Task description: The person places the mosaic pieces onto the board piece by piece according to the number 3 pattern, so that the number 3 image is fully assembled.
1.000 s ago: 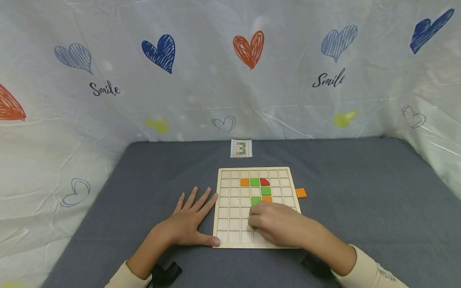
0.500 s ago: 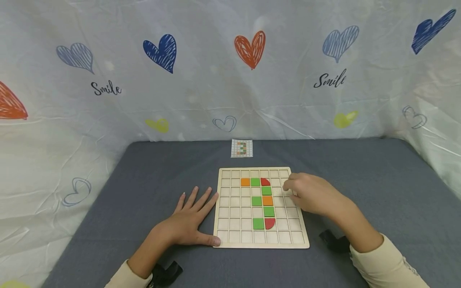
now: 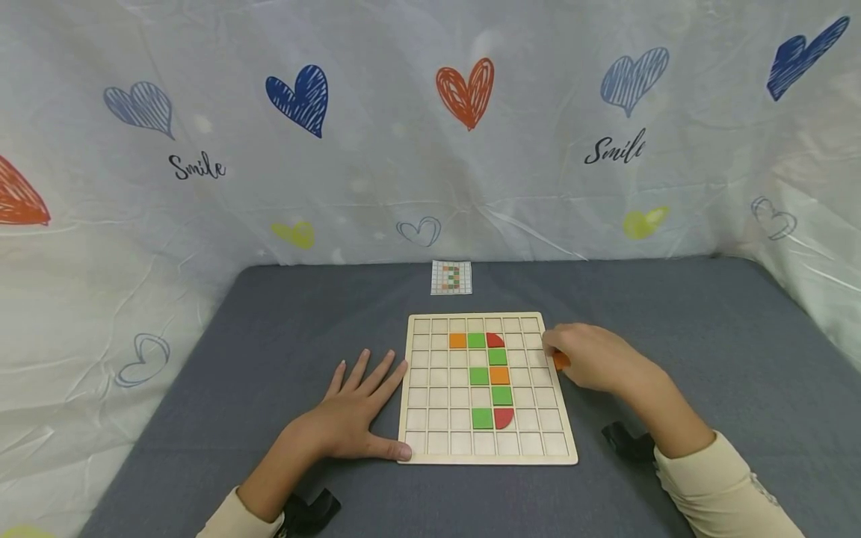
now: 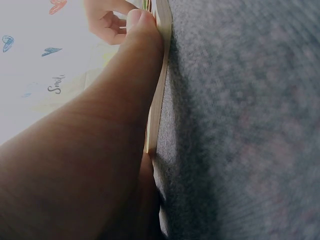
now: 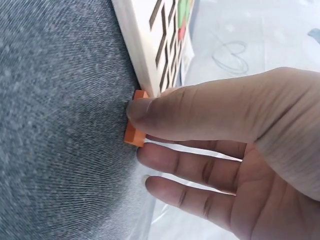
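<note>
A wooden grid board [image 3: 439, 420] lies on the cloth, with orange, green and red tiles set in its squares. My left hand [image 3: 356, 415] rests flat with fingers spread at the board's left side, its thumb on the near left corner. Just past the board's right edge, my right hand [image 3: 602, 359] pinches a square orange tile [image 5: 134, 134]. In the right wrist view the thumb [image 5: 145, 112] presses the tile's near side, low at the cloth, and the index finger is mostly hidden behind it. A red quarter-round tile [image 3: 503, 418] sits beside a green tile [image 3: 482, 418] in a lower row.
Behind the board lies a small card [image 3: 451, 278] printed with a coloured grid pattern. Grey cloth [image 3: 323, 306] covers the table, and a white curtain with hearts [image 3: 377, 157] hangs at the back and sides. Dark straps [image 3: 311, 512] show near the wrists.
My right hand has left the lower middle of the board, moved right past its edge, and taken hold of the loose orange tile there. The left hand has stayed in place.
</note>
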`<action>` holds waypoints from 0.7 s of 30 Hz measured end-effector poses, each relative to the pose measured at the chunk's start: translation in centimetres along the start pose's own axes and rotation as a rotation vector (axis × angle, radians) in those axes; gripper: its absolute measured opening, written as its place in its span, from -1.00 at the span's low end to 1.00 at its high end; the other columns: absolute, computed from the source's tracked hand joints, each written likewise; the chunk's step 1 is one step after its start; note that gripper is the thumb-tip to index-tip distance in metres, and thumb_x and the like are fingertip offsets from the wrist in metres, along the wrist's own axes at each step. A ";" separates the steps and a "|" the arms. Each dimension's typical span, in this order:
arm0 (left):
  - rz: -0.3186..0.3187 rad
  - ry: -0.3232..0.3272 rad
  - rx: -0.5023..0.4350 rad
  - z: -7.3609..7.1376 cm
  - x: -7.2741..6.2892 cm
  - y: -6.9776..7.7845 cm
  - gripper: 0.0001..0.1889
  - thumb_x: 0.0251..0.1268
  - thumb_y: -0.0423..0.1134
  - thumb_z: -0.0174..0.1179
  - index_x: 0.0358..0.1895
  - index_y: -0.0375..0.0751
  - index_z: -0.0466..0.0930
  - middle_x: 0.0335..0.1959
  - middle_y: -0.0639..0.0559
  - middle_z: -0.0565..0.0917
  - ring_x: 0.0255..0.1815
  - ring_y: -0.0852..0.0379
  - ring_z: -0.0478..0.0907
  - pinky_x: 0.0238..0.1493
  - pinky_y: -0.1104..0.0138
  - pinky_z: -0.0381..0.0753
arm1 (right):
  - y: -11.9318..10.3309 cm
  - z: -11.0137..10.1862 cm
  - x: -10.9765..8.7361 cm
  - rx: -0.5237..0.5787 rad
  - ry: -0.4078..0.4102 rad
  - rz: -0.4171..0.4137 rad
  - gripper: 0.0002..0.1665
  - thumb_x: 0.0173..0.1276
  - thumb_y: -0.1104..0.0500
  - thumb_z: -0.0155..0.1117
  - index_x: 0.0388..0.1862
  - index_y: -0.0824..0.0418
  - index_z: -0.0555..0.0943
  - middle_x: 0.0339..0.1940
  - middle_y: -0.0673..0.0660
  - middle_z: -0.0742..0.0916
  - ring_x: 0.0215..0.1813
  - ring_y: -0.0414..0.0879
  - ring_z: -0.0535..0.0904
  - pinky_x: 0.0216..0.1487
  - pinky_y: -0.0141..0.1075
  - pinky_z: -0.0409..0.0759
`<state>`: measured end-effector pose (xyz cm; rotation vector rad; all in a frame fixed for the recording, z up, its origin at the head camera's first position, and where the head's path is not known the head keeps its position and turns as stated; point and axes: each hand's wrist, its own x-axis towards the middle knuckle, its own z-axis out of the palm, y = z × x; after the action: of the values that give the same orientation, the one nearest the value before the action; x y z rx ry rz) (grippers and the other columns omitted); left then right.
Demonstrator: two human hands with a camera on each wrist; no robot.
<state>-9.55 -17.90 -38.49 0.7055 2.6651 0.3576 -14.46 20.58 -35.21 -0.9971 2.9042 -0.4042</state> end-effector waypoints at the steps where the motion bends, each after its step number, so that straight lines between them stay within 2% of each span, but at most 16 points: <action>1: 0.000 0.001 0.001 0.0 0.0 0.0 0.26 -0.04 0.65 0.13 0.66 0.12 -0.18 0.65 0.00 -0.21 0.60 -0.23 -0.46 0.43 -0.29 -0.41 | 0.1 0.1 0.0 0.000 0.001 -0.001 -0.62 0.04 0.57 0.41 -0.42 0.12 0.56 -0.48 -0.04 0.53 -0.45 -0.16 0.35 -0.42 -0.28 0.37; 13: -0.007 0.002 -0.007 0.1 0.0 0.0 0.26 -0.06 0.65 0.14 0.66 0.13 -0.18 0.65 0.01 -0.21 0.60 -0.23 -0.46 0.42 -0.29 -0.42 | 0.3 0.5 0.1 -0.050 0.035 -0.015 -0.64 0.06 0.54 0.41 -0.42 0.13 0.52 -0.52 -0.05 0.45 -0.50 -0.18 0.30 -0.47 -0.29 0.32; 21: -0.010 0.001 -0.008 0.1 0.1 0.0 0.27 -0.07 0.65 0.14 0.66 0.13 -0.18 0.65 0.01 -0.21 0.60 -0.22 -0.46 0.42 -0.28 -0.43 | -0.5 0.1 0.0 -0.011 0.030 -0.024 -0.66 0.10 0.51 0.36 -0.44 0.09 0.50 -0.53 -0.06 0.40 -0.50 -0.19 0.27 -0.47 -0.31 0.26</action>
<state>-9.55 -17.84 -38.60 0.6888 2.6657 0.3663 -14.15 20.14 -35.16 -1.0372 2.9263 -0.4083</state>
